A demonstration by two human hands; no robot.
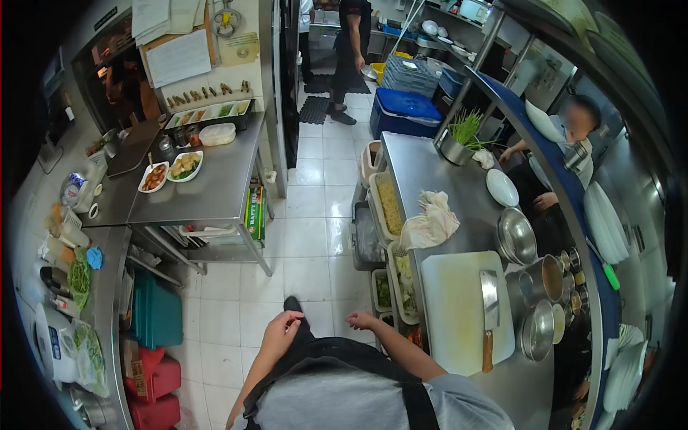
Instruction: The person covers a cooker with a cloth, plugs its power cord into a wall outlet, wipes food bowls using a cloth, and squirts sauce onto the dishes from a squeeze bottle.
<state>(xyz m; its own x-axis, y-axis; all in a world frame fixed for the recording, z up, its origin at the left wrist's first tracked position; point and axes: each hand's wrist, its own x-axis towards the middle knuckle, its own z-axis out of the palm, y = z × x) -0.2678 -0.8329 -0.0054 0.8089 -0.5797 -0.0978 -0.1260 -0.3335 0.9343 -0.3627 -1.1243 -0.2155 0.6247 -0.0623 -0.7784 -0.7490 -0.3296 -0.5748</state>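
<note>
My left hand (282,327) hangs in front of my body over the tiled floor, its fingers curled in with nothing visible in them. Held low near the right counter, my right hand (362,320) is empty, its fingers loosely bent and slightly apart. Nearest to it are food tubs (382,290) below the counter edge. On that counter lies a pale cutting board (451,308) with a cleaver (489,301) along its right side, wooden handle towards me. A crumpled white cloth (432,221) sits just beyond the board.
The left steel table (208,204) holds two white dishes of food (185,166). Steel bowls (517,235), a white plate (502,188) and a pot of green herbs (459,147) stand on the right counter. A blue cooler (406,113) and another person (352,50) are ahead along the aisle.
</note>
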